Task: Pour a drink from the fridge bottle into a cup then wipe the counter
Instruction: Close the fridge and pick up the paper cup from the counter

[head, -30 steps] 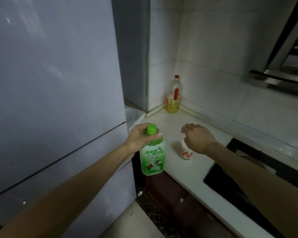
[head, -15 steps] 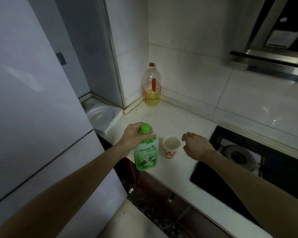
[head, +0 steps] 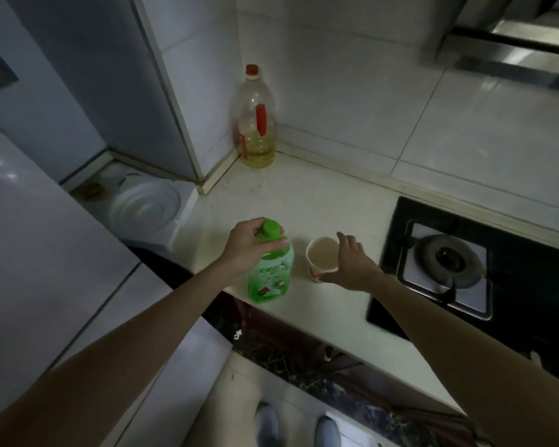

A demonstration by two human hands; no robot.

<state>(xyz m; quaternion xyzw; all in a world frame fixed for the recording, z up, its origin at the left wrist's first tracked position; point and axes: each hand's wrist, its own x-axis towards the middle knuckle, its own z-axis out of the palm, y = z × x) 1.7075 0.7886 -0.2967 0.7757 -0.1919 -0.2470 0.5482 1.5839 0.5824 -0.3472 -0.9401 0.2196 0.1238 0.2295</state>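
A green drink bottle [head: 270, 279] with a green cap stands upright at the front edge of the white counter [head: 288, 201]. My left hand [head: 246, 246] is closed around its neck and shoulder, just under the cap. Right of it stands a white paper cup [head: 321, 256] with a red mark, upright, its inside looking pale. My right hand [head: 352, 262] is open and curved around the cup's right side, thumb low and fingers near the rim. Whether it touches the cup I cannot tell.
A clear oil bottle [head: 257, 124] with a red cap stands in the back corner. A black gas stove [head: 446, 262] lies to the right, under a range hood [head: 513, 43]. The fridge door [head: 29, 237] fills the left; a white round appliance [head: 146, 206] sits beside the counter.
My view has tilted down and moved closer. My right hand has opened and moved left up against the cup. My left hand stays on the bottle, which still stands at the counter edge.
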